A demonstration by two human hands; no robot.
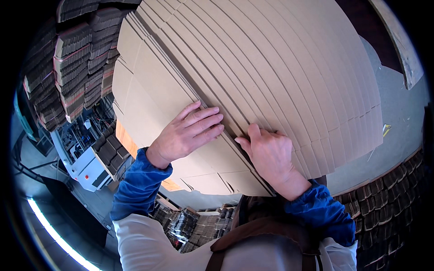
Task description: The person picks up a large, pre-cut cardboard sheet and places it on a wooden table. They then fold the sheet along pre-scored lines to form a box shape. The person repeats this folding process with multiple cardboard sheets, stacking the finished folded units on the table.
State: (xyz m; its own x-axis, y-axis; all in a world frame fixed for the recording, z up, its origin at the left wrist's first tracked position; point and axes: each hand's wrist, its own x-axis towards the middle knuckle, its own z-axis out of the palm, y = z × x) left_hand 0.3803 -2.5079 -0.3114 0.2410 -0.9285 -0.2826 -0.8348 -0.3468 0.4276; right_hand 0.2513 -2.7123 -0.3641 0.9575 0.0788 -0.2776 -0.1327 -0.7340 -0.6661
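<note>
A large bundle of flat brown cardboard sheets (pixel 289 67) fans out in overlapping steps across the middle and right. To its left, across a dark narrow gap, lie more flat cardboard sheets (pixel 149 81) with scored folds and cut slots. My left hand (pixel 187 131) rests on these left sheets, fingers stretched out and their tips at the gap. My right hand (pixel 270 153) is closed at the near end of the fanned sheets, thumb by the gap and fingers curled over the edges. The tips of those curled fingers are partly hidden.
Tall stacks of folded cardboard (pixel 74 67) stand at the far left, near a white machine (pixel 90 169) with a red button. More cardboard stacks (pixel 384 198) lie at the lower right. Grey floor (pixel 398 108) shows beyond the sheets, with a board (pixel 400 45) at the upper right.
</note>
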